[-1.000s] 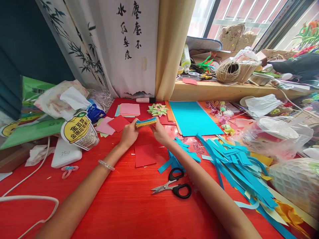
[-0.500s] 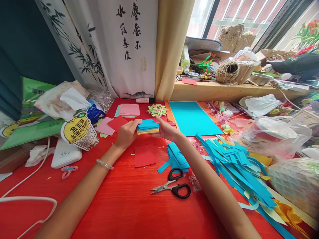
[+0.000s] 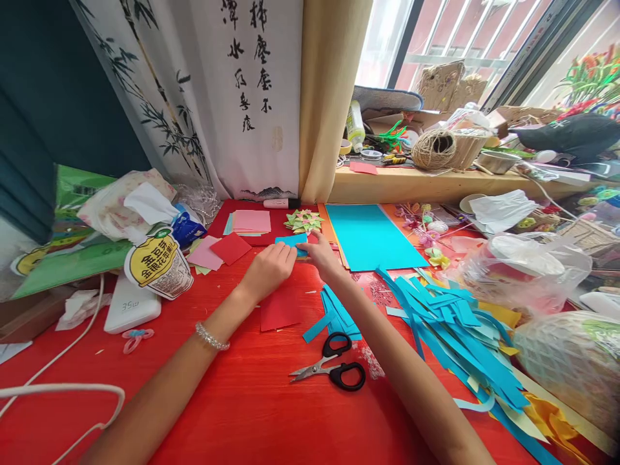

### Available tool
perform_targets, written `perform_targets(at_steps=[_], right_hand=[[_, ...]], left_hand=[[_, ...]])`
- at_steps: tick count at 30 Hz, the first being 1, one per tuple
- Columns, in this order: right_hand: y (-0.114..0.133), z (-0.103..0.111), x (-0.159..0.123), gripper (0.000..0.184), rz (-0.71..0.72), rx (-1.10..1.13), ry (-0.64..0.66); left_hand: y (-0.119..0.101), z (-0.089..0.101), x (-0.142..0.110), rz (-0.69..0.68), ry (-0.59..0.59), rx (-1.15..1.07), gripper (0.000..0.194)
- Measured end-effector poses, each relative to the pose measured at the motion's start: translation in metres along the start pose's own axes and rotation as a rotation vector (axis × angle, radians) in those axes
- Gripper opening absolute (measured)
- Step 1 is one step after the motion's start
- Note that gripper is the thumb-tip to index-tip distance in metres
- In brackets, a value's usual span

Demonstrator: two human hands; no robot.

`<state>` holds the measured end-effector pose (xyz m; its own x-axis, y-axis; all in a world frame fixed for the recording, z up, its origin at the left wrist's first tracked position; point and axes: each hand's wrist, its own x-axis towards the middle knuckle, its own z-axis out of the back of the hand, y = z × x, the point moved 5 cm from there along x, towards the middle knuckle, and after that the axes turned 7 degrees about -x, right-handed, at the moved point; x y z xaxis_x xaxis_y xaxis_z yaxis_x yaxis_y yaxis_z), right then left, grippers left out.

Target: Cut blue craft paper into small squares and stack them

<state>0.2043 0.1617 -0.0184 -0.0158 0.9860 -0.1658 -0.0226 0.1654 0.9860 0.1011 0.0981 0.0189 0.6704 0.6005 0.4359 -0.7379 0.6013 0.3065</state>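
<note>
Between my hands is a small stack of paper squares with blue on top, held above the red table. My left hand is closed over its near left side, covering much of it. At the right edge, my right hand pinches the stack between thumb and fingers. Just below my left hand, a red paper square lies flat. Folded blue paper strips rest under my right forearm, and black-handled scissors lie partly opened nearer to me.
Pink squares and a folded green-pink paper ring lie at the back. Blue sheets sit behind my right hand, with a heap of blue strips farther right. A power bank and a white cable are on the left.
My left hand has turned over the stack and now hides more of it. The stack has shifted slightly right and its yellow side edges no longer show. The camera view has tilted slightly.
</note>
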Motion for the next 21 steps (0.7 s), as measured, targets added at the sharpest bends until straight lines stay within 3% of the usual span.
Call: perform_targets(at_steps=[4,7,11,17,21], right_hand=[[0.014,-0.003,-0.008,0.068,0.007,0.018,0.109],[0.030,0.008,-0.010,0.062,0.046,0.050,0.084],[0.056,0.031,-0.013,0.059,0.113,0.198,-0.023],[0.094,0.068,-0.030,0.050,0.207,0.369,-0.109],[0.128,0.091,-0.059,0.041,0.327,0.407,-0.148]], left_hand=[[0.015,-0.003,-0.005,0.028,-0.027,-0.019,0.034],[0.059,-0.007,-0.002,0.278,0.066,-0.046,0.035],[0.103,-0.023,0.016,0.421,0.146,0.000,0.039],[0.117,-0.075,0.024,0.444,0.417,-0.114,0.029],[0.122,-0.067,0.039,0.419,0.486,-0.224,0.019]])
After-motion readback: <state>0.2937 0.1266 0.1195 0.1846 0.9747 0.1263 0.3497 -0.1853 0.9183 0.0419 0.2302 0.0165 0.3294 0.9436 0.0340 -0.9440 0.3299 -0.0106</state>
